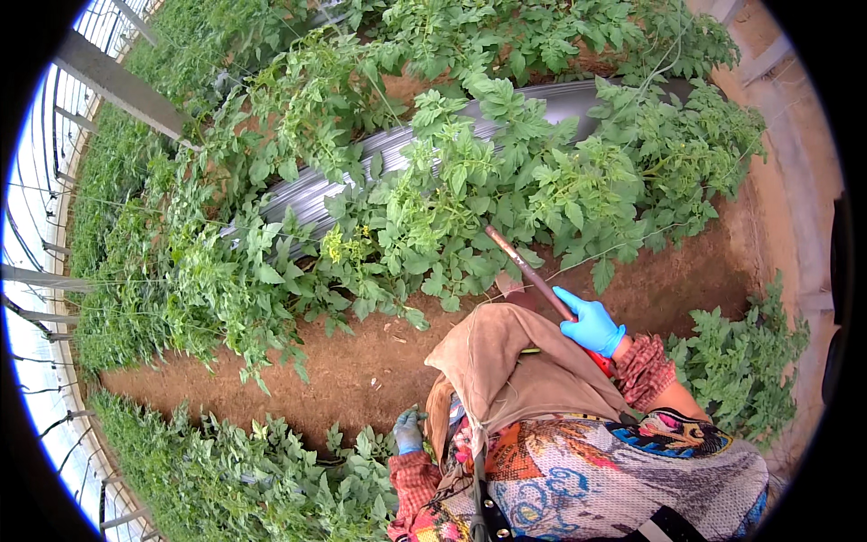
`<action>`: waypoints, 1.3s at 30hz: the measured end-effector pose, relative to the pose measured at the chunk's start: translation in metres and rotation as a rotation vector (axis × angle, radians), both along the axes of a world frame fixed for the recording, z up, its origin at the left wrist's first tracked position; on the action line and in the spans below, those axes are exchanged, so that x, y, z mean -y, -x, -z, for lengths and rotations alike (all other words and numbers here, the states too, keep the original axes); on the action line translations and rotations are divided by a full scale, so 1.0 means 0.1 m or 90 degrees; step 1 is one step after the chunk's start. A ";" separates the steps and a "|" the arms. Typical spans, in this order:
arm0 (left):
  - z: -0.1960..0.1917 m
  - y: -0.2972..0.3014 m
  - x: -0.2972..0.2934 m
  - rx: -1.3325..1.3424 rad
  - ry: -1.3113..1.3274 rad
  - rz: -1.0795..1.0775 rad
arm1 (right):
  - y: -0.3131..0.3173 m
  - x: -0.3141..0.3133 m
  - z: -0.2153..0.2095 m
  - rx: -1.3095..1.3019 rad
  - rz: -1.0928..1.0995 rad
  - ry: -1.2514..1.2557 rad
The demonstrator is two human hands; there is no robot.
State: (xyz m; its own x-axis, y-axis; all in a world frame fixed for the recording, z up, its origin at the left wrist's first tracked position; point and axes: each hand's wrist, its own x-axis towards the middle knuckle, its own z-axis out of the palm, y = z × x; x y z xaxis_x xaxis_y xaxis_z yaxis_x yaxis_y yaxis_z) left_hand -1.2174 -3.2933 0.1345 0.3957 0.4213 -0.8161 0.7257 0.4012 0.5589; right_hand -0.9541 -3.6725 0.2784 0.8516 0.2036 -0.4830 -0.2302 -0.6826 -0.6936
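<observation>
My right hand, in a bright blue glove, is closed around a slim dark brown rod. The rod slants up and to the left. Its lighter tip reaches the lower leaves of a tomato plant; whether it touches them I cannot tell. Small yellow flowers show left of the tip. Down by my left side hangs my left hand, in a soiled blue glove. Its fingers look loosely bent and apart, with nothing visible in them. A brown cloth drapes over my front, and something red shows beside my right wrist.
A bare soil path runs between rows of leafy plants. Silvery plastic mulch covers the bed ahead. Thin strings rise among the stems. A concrete post leans at upper left, and a pale ledge borders the right.
</observation>
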 end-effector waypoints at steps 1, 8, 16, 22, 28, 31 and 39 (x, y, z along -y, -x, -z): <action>0.01 -0.10 0.00 -0.002 0.003 0.009 | 0.00 -0.02 -0.09 -0.007 -0.006 -0.006; 0.01 -0.64 0.05 0.067 0.012 0.009 | -0.28 -0.08 -0.20 -0.050 -0.023 0.072; -0.23 -0.92 0.15 -0.018 -0.009 0.024 | -0.72 0.24 -0.25 0.041 -0.193 0.257; -0.15 -1.11 0.27 -0.011 0.005 0.010 | -1.13 0.21 -0.34 0.100 -0.314 0.262; -0.13 -1.43 0.30 0.024 -0.010 -0.004 | -1.45 0.17 -0.27 0.134 -0.331 0.244; -0.05 -1.38 0.29 0.035 -0.008 -0.041 | -1.57 0.18 -0.25 0.107 -0.360 0.262; -0.08 -1.40 0.35 -0.014 -0.036 -0.026 | -2.00 0.16 -0.44 0.155 -0.509 0.345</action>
State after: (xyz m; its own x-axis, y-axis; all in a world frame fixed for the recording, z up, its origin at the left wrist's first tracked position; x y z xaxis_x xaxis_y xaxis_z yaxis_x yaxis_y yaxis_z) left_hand -1.0770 -3.3282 0.1424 0.3592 0.4822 -0.7990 0.7216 0.3994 0.5655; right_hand -0.7545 -3.6888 0.3228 0.6481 0.5648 -0.5109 0.5431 -0.8130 -0.2098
